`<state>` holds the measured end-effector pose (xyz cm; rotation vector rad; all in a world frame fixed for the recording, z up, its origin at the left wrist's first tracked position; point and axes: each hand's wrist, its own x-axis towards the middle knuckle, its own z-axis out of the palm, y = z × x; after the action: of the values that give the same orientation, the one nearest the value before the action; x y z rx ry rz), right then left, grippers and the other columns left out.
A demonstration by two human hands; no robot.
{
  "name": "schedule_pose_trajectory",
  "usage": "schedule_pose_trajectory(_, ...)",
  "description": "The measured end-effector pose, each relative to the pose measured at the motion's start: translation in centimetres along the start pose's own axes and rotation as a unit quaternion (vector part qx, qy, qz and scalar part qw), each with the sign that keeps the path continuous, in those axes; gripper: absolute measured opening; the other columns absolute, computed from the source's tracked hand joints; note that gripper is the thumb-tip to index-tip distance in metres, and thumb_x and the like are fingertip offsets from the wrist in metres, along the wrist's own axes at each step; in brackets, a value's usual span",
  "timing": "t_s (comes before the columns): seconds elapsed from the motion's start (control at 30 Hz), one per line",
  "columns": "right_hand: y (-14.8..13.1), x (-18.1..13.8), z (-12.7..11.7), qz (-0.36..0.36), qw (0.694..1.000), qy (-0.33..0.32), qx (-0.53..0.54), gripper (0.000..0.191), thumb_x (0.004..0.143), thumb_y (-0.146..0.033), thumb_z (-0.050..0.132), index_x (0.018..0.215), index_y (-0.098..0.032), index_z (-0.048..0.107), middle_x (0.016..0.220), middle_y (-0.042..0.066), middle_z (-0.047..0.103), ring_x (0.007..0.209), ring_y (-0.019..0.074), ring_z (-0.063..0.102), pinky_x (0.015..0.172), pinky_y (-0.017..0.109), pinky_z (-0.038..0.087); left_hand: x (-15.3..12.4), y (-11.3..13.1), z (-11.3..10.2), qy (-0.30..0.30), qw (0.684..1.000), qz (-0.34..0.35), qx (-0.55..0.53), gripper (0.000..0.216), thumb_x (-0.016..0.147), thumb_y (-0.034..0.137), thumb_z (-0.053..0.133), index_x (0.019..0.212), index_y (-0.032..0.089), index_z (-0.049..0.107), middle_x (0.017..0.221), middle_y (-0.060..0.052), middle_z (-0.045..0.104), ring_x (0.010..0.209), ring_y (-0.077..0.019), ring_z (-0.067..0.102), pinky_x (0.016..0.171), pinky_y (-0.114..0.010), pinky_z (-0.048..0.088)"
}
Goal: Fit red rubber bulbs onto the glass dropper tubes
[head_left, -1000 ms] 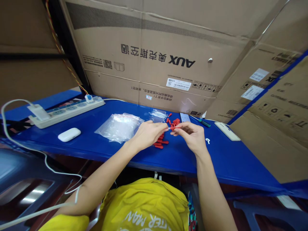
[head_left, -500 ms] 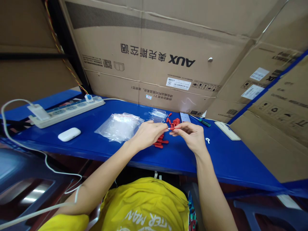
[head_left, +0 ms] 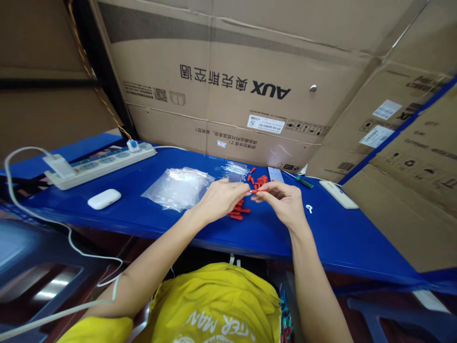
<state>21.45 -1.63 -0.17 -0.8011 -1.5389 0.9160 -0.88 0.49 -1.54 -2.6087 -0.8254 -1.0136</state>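
"Right grip (head_left: 285, 202) is pinching a red handle piece (head_left: 260, 191) between thumb and fingers; left grip (head_left: 223, 197) is pinching the silvery shaft (head_left: 251, 191) showing at its end. I'm only getting the head view, so I can't tell how deep the shaft is sitting."

"Where's that happening? Any tips?"

"They're holding it over the middle of the worktop (head_left: 264, 238), near the loose red pieces (head_left: 236, 217). Judging from here, I'd be keeping both parts on one line, pinching close to the joint and pressing straight so nothing's bending."

"And what's the stuff like?"

"Loose red ones are looking smooth and plasticky, some bulging at one end. Slim shiny rods (head_left: 233, 170) are lying bunched behind the left grip, and clear bags (head_left: 174, 190) are slumping beside them, glossy and crinkly."
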Motion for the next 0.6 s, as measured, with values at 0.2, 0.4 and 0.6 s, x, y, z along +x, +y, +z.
schedule_pose_trajectory(0.2, 0.06, 0.02, 0.12, -0.007, 1.0, 0.009, -0.015, 0.026, 0.08, -0.042, 0.094, 0.088, -0.022, 0.079, 0.077, 0.004, 0.083, 0.07, 0.0247, 0.084, 0.071, 0.036, 0.072, 0.11, 0.1, -0.03, -0.007, 1.0, -0.008, 0.007, 0.037, 0.118, 0.033, 0.035, 0.095, 0.02, 0.062, 0.082, 0.001, 0.073, 0.066, -0.0141, 0.063, 0.071, -0.03, 0.041)
schedule_pose_trajectory(0.4, -0.24, 0.11, -0.32, -0.014, 1.0, 0.011, -0.024, 0.027, 0.083, -0.04, 0.092, 0.1, -0.023, 0.08, 0.081, 0.003, 0.083, 0.072, 0.0228, 0.083, 0.07, 0.036, 0.071, 0.18, 0.24, -0.07, -0.008, 0.999, -0.038, 0.019, 0.042, 0.118, 0.038, 0.032, 0.093, 0.021, 0.061, 0.071, 0.002, 0.068, 0.062, -0.0148, 0.061, 0.071, -0.029, 0.041)
schedule_pose_trajectory(0.6, -0.22, 0.05, -0.48, -0.005, 1.0, 0.013, -0.011, 0.022, 0.084, -0.038, 0.091, 0.096, -0.022, 0.08, 0.08, 0.003, 0.084, 0.071, 0.0227, 0.083, 0.071, 0.035, 0.071, 0.16, 0.13, -0.06, -0.011, 0.999, -0.034, 0.025, 0.044, 0.119, 0.039, 0.031, 0.091, 0.021, 0.061, 0.075, 0.002, 0.07, 0.062, -0.0136, 0.061, 0.069, -0.029, 0.041)
